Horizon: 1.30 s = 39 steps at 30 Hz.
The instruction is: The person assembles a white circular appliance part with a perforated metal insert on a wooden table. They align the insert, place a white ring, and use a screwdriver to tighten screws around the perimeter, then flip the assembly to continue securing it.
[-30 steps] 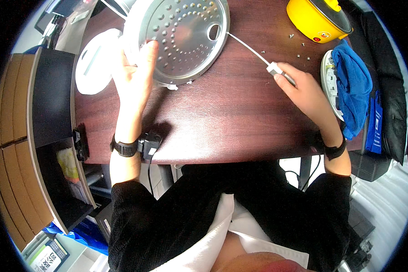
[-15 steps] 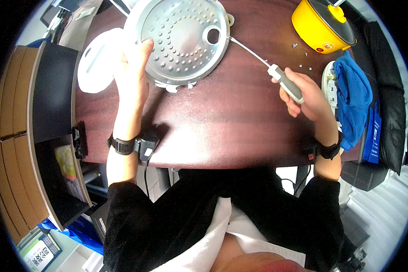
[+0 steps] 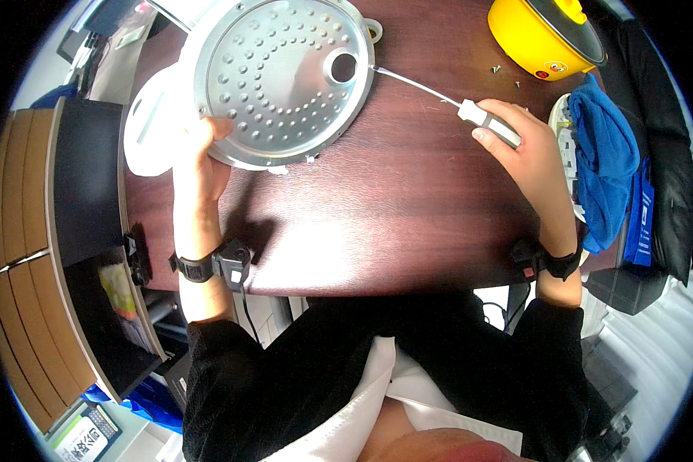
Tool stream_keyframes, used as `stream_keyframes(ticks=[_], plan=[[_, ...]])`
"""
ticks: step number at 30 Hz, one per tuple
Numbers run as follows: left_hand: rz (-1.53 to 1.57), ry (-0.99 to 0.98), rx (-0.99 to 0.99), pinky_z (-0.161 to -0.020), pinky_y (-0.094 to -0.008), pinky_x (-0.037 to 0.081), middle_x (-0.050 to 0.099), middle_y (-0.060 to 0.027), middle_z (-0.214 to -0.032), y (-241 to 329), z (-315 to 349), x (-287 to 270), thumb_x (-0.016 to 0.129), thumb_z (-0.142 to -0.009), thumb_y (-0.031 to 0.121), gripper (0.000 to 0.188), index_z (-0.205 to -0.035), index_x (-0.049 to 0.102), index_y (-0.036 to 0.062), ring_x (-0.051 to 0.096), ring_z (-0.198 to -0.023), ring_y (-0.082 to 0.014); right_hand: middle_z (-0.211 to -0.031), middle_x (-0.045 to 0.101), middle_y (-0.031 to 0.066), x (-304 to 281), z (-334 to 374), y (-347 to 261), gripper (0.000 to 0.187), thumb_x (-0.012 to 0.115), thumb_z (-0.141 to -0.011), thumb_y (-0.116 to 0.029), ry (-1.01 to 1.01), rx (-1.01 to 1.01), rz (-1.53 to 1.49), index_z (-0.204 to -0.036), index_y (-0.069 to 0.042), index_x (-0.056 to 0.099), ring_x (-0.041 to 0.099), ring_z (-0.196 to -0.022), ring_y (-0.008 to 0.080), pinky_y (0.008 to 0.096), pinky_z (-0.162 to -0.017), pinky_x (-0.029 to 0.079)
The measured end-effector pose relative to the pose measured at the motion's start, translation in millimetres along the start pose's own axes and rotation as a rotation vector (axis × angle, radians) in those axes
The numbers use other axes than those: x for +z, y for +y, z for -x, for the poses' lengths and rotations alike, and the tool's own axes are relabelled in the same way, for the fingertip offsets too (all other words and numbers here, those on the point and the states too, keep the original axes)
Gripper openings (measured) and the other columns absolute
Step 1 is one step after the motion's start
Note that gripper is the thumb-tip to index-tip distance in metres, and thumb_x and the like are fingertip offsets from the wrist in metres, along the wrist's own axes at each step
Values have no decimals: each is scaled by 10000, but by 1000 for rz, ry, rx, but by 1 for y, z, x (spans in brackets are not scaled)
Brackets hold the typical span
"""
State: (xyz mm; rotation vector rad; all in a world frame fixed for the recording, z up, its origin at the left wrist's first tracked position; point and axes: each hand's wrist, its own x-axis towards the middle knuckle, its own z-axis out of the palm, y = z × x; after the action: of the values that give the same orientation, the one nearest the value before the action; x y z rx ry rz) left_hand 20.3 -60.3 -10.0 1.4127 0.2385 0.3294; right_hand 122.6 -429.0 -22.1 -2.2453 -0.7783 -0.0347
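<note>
A round, dimpled metal lid [image 3: 285, 100] with a hole near its right edge, apparently an appliance lid, is at the upper left of the table, its metal face up. My left hand [image 3: 200, 158] grips its left rim, the thumb lying over the metal. In my right hand [image 3: 527, 150] is a screwdriver [image 3: 491, 125] with a white and grey handle, fingers wrapped round it. Its shaft points left, the tip at the lid's right rim beside the hole. Whether the tip sits in a screw is too small to tell. A white oval part [image 3: 148, 131] shows left of my left hand.
A yellow pot [image 3: 535, 38] stands at the far right, with small screws [image 3: 496, 69] lying on the brown table [image 3: 346, 231] near it. Along the right edge are a white power strip [image 3: 564, 142] and a blue cloth [image 3: 604, 158]. Left of the table stands a shelf unit [image 3: 92, 169].
The lid and my left hand have shifted slightly left. The screwdriver's tip has stayed at the rim, and my right hand now holds the handle from above with the fingers turned over it.
</note>
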Motion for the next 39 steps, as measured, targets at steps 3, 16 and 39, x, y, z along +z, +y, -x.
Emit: stream_keyframes(ticks=[3, 16, 39], plan=[[7, 46, 15, -906, -382, 462, 540, -137, -1093, -4, 0, 1, 541, -698, 21, 520, -1208, 470, -56, 555, -984, -244, -822, 651, 133, -1, 2, 1, 281, 650, -848, -215, 1, 4, -6, -1058, -31, 619, 637, -751, 253, 319, -684, 479], [19, 138, 94, -787, -326, 483, 570, -104, -977, 2, 3, 22, 566, -717, 28, 396, -1105, 533, -44, 564, -853, -184, -521, 497, 19, 1, 7, -13, 432, 333, -1005, -346, -345, 597, -714, -1000, 6, 585, 383, -329, 63, 200, -329, 308], [-15, 122, 59, -716, -307, 483, 565, -76, -877, 0, 8, 19, 573, -715, 3, 325, -1037, 562, -43, 558, -758, -166, -673, 603, 95, 1, 3, -15, 260, 660, -845, -234, -30, 196, -126, -1009, -49, 581, 586, -599, 160, 293, -561, 427]])
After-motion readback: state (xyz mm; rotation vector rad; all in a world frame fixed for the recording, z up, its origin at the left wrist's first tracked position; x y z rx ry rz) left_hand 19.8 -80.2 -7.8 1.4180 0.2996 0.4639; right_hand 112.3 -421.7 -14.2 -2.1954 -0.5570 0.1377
